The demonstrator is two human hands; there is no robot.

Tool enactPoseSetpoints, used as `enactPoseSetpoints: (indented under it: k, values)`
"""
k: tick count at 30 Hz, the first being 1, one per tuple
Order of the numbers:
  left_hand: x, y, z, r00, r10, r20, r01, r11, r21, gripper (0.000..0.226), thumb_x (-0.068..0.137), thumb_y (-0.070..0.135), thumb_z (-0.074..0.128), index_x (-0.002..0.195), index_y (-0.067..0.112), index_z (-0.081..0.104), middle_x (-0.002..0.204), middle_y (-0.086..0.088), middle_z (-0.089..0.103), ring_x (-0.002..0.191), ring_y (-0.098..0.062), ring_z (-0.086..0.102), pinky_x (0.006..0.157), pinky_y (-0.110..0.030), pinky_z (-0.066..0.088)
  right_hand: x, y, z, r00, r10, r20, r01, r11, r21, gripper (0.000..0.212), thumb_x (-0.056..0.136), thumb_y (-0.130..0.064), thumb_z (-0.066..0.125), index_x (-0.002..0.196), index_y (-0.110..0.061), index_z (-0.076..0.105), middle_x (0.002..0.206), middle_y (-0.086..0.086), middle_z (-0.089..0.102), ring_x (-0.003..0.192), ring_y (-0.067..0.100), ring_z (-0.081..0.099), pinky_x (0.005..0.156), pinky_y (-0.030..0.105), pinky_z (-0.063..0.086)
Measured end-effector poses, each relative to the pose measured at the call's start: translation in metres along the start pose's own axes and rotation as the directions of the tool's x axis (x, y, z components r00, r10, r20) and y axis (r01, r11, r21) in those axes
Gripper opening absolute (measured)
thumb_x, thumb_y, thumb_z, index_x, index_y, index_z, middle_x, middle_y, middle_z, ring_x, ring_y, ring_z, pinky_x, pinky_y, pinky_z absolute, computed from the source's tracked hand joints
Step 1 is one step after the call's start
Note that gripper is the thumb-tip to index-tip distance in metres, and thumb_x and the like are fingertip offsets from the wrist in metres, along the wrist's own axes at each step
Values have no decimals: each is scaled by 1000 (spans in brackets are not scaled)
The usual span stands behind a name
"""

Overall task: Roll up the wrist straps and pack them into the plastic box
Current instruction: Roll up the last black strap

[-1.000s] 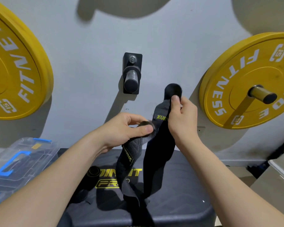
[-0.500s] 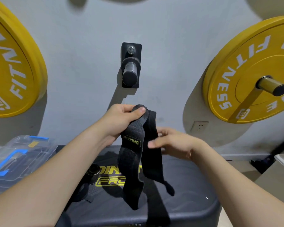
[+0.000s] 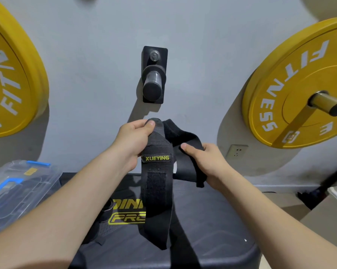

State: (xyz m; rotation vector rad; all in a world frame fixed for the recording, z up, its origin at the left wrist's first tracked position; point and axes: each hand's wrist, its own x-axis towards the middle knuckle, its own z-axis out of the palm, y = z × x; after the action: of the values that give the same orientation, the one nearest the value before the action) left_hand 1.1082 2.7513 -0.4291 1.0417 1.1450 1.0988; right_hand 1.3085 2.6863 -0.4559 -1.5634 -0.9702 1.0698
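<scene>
Your left hand [image 3: 132,141] is clamped on the top fold of the black wrist strap [image 3: 157,191]; the thumb presses the front face near the upper edge, and the fingers curl behind, out of sight. Your right hand [image 3: 208,164] grips the strap's other length; the thumb lies across the top of the cloth, the fingers are tucked underneath, and a short end sticks out below the palm. The two hands are near each other, joined only by the strap.

The strap bends over at the left hand; its front length hangs straight down, showing a yellow XUEYING label and a darker fastening patch below it; the lower end hangs in front of the black worktop [image 3: 212,220], and you cannot tell whether it touches.

A small dark roll [image 3: 107,207] sits on the worktop just beside your left forearm, partly hidden.

The clear plastic box [image 3: 18,191], with blue fittings and its lid on, is at the worktop's left end, well apart from the strap.

On the grey wall behind: a black peg [image 3: 153,78] above the hands; a yellow weight plate [image 3: 12,74] on the left; another plate [image 3: 280,94] on the right; a wall socket [image 3: 236,152] below it.
</scene>
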Motion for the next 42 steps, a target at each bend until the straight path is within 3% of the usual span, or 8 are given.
enactPoseSetpoints:
  k: [8, 13, 17, 22, 31, 35, 39, 42]
  values:
    - [4, 1, -6, 993, 119, -24, -116, 986, 123, 21, 111, 29, 58, 102, 24, 76, 108, -5, 76, 101, -24, 69, 96, -41, 55, 13, -2, 3, 923, 385, 1, -381, 912, 151, 21, 106, -23, 66, 91, -8, 69, 59, 7, 72, 39, 19, 65, 37, 22, 48]
    - [0, 3, -9, 976, 6, 219, -36, 991, 130, 20, 109, 29, 62, 112, 18, 79, 101, -3, 80, 90, -18, 72, 80, -29, 57, 16, 1, 7, 980, 165, 110, -179, 976, 128, 31, 99, -16, 77, 121, 5, 72, 106, 21, 81, 95, 34, 80, 82, 47, 67]
    - [-6, 2, -7, 942, -100, 320, 51, 986, 160, 26, 112, 20, 56, 118, 5, 77, 105, -15, 81, 86, -18, 77, 76, -29, 60, 14, 0, 15, 984, -4, 176, -41, 966, 256, 21, 108, -6, 60, 125, -6, 72, 110, 13, 81, 87, 23, 79, 69, 36, 64]
    - [-7, 1, -7, 932, -91, 350, 27, 983, 184, 21, 109, 10, 58, 115, 11, 78, 96, -10, 81, 79, -15, 73, 65, -29, 59, 3, -9, 15, 954, -175, 244, 121, 968, 221, 36, 106, 6, 54, 135, -13, 64, 118, 16, 79, 96, 25, 74, 89, 41, 65]
    - [-8, -8, -5, 956, 243, 165, -290, 873, 393, 10, 91, 19, 86, 90, 27, 81, 80, 2, 82, 79, -19, 79, 75, -41, 66, -6, -16, 20, 939, -322, 120, 320, 947, 35, 28, 110, -3, 51, 127, -19, 67, 76, 3, 74, 78, 21, 71, 81, 44, 63]
    - [-5, -12, -4, 947, 295, 124, -319, 844, 431, 12, 85, 24, 91, 83, 32, 82, 80, 16, 80, 76, -1, 75, 78, -37, 64, -12, -18, 20, 924, -360, 129, 366, 930, -26, 27, 111, -3, 49, 125, -18, 66, 94, 22, 77, 85, 30, 73, 86, 57, 63]
    - [-4, -13, -3, 939, 318, 133, -341, 804, 487, 15, 85, 27, 91, 81, 35, 80, 80, 25, 77, 72, 7, 69, 72, -25, 54, -11, -20, 22, 923, -368, 110, 368, 929, 23, 23, 113, -24, 52, 102, -3, 55, 73, 16, 54, 64, 23, 54, 64, 48, 54]
    - [-3, -14, 0, 943, 303, 137, -330, 806, 492, 13, 90, 25, 86, 87, 34, 78, 91, 13, 79, 82, -6, 73, 78, -32, 58, -14, -19, 24, 884, -437, 164, 444, 896, -8, 13, 103, -33, 71, 103, -22, 64, 75, 18, 59, 67, 23, 56, 60, 41, 54]
